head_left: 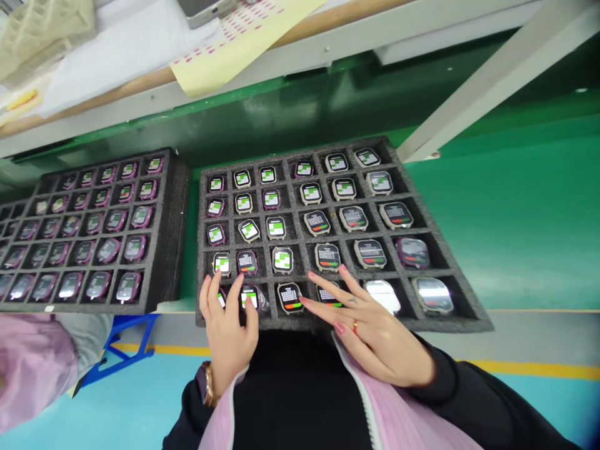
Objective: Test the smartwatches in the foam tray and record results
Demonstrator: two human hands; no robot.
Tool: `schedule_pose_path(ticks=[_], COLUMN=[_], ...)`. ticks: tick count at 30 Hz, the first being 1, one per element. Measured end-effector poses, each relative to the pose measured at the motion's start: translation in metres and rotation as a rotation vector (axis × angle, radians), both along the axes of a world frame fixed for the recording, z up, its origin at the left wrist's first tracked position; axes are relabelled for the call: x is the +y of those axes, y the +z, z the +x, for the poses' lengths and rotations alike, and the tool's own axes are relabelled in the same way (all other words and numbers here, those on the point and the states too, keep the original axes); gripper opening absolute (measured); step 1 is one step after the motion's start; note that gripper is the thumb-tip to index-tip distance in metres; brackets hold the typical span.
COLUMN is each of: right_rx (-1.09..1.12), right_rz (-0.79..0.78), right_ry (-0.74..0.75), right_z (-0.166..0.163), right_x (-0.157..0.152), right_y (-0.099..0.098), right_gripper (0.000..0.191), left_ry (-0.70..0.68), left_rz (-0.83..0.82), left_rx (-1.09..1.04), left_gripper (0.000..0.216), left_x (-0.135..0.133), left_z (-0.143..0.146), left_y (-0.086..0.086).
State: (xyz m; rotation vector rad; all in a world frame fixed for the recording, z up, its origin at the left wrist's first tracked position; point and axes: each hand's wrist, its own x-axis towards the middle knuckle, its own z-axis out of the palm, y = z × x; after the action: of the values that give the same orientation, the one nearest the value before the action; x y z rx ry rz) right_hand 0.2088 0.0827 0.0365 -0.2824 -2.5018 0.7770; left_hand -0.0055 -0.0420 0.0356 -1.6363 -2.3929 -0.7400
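In front of me a dark grey foam tray (pixel 300 247) holds rows of smartwatch bodies without straps, one to a compartment. Some have beige cases, others purple. My left hand (pixel 229 328) is over the near left corner, fingers spread and curved above a lit purple smartwatch (pixel 249 296). Lying over the near row, my right hand (pixel 375 337) has its fingers stretched out, one fingertip at the edge of a beige smartwatch (pixel 289 296) with a text screen. Many screens show green and white blocks; others show text with a red and green bar. My hands partly cover several near-row smartwatches.
To the left stands a stacked foam tray (pixel 162 250) of purple smartwatches. A raised shelf edge (pixel 328 47) runs behind, bearing yellow paper (pixel 210 72) and a phone-like device (pixel 201 9). A slanted white post (pixel 482 81) rises behind the tray's right corner. Another person's pink sleeve (pixel 35 369) shows at lower left.
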Motion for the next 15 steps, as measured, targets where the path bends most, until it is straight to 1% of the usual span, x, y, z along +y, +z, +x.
schedule_pose_path(ticks=[3,5,9,11,13,15], right_rx=[0.046,0.088,0.175,0.189,0.182,0.176], right_rz=[0.013,0.022,0.030,0.023,0.022,0.031], right_ry=[-0.034,-0.077,-0.217,-0.298,-0.363,-0.402], right_z=[0.006,0.011,0.021,0.025,0.027,0.027], right_x=[0.002,0.003,0.005,0.006,0.009,0.012], right_y=[0.000,-0.001,-0.004,-0.004,-0.005,-0.006], right_gripper=[0.061,0.061,0.060,0.060,0.060,0.059], left_ry=[-0.001,-0.005,-0.031,-0.029,-0.040,-0.096], left_rz=[-0.102,-0.135,-0.171,-0.117,-0.003,0.106], left_rx=[0.034,0.068,0.108,0.092,0.067,0.051], left_gripper=[0.045,0.046,0.046,0.046,0.041,0.032], left_x=[0.008,0.011,0.013,0.013,0.012,0.012], left_z=[0.004,0.004,0.003,0.004,0.006,0.011], left_y=[0.003,0.004,0.003,0.002,0.001,0.000])
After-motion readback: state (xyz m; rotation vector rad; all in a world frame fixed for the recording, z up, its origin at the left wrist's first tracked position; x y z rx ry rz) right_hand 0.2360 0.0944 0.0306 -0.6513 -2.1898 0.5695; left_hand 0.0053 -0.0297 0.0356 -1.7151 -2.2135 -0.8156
